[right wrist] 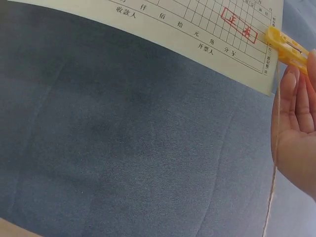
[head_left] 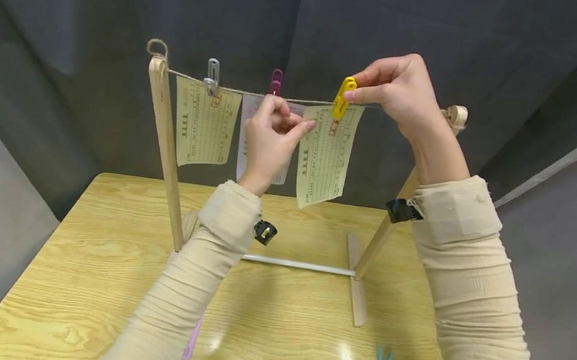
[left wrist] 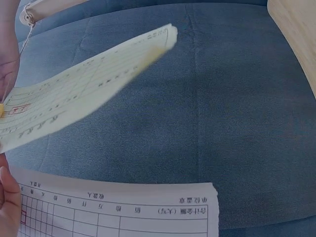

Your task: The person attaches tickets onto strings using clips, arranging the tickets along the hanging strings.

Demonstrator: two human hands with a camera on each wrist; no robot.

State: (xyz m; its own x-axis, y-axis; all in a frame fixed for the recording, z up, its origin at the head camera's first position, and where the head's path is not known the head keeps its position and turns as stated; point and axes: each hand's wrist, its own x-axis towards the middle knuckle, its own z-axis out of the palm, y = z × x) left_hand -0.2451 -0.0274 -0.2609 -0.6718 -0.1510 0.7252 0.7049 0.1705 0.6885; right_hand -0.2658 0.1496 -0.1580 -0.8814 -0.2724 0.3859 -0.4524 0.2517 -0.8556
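At one o'clock, the right hand (head_left: 401,94) pinched a yellow clip (head_left: 343,97) on the hanging green sheet (head_left: 323,160). The left hand (head_left: 272,140) stood, fingers bent, at its nine-o'clock edge; whether it pinched was unclear. Only the right wrist view made readable “收款人” and “开票人”.

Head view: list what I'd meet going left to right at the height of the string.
Left wooden post → grey clothespin → purple clothespin → yellow clothespin → right hand, its grip on the yellow one → right wooden post.
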